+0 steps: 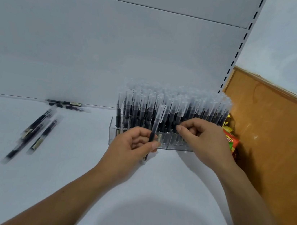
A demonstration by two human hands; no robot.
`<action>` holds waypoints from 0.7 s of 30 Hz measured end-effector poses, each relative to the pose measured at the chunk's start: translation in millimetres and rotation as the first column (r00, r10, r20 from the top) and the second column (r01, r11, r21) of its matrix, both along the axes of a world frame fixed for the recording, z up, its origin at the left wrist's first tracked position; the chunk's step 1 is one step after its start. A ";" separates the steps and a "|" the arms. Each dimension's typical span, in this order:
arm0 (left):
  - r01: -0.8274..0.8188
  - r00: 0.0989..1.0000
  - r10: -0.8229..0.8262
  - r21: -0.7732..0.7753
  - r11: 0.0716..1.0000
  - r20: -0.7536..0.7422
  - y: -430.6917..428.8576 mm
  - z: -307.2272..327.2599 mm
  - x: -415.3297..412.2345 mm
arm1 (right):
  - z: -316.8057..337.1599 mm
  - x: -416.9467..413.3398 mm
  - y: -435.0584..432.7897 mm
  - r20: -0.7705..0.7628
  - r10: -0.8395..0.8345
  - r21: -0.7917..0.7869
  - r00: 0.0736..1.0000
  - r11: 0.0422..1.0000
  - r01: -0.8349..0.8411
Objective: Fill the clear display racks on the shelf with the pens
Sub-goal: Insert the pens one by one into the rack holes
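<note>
One black pen [155, 126] with a clear cap, nearly upright, cap end up. Pinched low on the barrel between thumb and curled fingers of the left hand [132, 146], just in front of the clear display racks [113, 135]. Racks side by side at the back right of the white shelf [82, 175], packed tight with standing capped pens [173, 106]. Right hand [203, 138] against the front row of those, fingers curled; cannot tell whether pinching one or only touching. Loose pens [35, 132] lying flat on the shelf well to the left, two more [67, 105] along the back edge. Bright snack packet [231, 141] wedged between the racks and a wooden panel [276, 140] on the right.
</note>
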State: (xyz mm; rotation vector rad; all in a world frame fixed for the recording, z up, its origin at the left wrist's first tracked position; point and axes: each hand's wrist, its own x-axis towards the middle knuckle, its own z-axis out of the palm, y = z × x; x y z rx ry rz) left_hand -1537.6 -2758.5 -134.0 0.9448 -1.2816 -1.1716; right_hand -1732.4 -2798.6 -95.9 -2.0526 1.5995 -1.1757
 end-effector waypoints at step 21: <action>0.031 0.427 0.508 -0.574 0.818 0.748 11.9 -5.6 -1.1 | 36.6 -12.3 3.8 0.309 0.009 -0.187 0.951 0.981 0.052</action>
